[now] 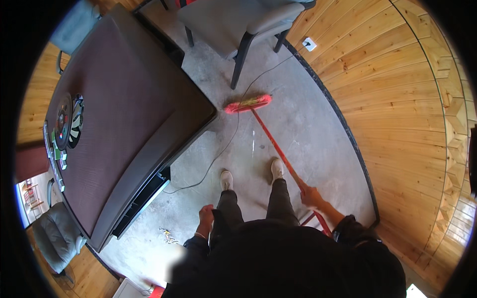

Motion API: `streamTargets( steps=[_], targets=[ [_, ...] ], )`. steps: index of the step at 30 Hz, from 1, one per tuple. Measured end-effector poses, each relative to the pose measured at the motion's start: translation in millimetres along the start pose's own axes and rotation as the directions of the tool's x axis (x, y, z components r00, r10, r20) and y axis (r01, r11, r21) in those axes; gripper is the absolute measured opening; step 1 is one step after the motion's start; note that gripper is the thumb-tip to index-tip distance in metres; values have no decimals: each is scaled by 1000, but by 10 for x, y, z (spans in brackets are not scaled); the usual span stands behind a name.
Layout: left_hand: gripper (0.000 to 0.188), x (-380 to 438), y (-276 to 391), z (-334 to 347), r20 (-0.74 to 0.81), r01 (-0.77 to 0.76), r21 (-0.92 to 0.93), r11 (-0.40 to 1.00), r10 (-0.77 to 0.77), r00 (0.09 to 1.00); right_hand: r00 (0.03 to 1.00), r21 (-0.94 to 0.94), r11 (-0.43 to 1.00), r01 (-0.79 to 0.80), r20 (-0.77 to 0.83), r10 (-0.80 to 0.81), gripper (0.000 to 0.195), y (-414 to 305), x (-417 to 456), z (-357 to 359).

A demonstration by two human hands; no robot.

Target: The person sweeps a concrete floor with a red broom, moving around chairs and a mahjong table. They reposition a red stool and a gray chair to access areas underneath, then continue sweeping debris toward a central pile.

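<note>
My right hand (312,197) grips the red handle (277,147) of a push broom, held slantwise ahead of me. Its broom head (249,104), with pink-red and yellow-green bristles, rests on the concrete floor beyond my shoes. A thin black power cord (228,145) crosses the broom head and curves back toward the table. My left hand (206,215) hangs at my left side with curled fingers, beside a dark edge that looks like clothing. Whether it holds that edge is unclear.
An automatic mahjong table (123,93) with tiles (56,167) fills the left. A grey chair (238,26) stands ahead, another chair (57,236) at lower left. The cord reaches a wall socket (309,44) on the wood-panelled wall (387,111). Small litter (167,235) lies on the floor.
</note>
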State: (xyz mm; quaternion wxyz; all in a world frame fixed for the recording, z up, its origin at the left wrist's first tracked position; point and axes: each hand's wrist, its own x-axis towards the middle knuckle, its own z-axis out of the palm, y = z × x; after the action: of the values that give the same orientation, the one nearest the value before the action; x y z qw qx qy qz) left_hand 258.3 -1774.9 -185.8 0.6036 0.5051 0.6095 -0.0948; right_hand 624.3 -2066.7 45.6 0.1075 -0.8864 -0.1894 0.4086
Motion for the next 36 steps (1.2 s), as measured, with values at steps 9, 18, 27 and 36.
streamTargets(
  steps=[9,18,27,36],
  targets=[
    [21,-549,911,-309,196,176,99,980,-192,962,977,26,995,-101,191,94,61,53,-1777,640],
    [20,-472,917,-589,276,169,-116,979,-131,952,979,132,989,-66,-185,90,47,-52,-1526,765],
    [27,-197,1281,-541,480,-83,497,864,-194,855,884,388,809,-441,36,465,62,-940,-1693,1952],
    [22,-117,1164,-533,633,-244,639,730,-319,705,772,556,545,-627,353,528,60,-2545,-3074,2770]
  ],
)
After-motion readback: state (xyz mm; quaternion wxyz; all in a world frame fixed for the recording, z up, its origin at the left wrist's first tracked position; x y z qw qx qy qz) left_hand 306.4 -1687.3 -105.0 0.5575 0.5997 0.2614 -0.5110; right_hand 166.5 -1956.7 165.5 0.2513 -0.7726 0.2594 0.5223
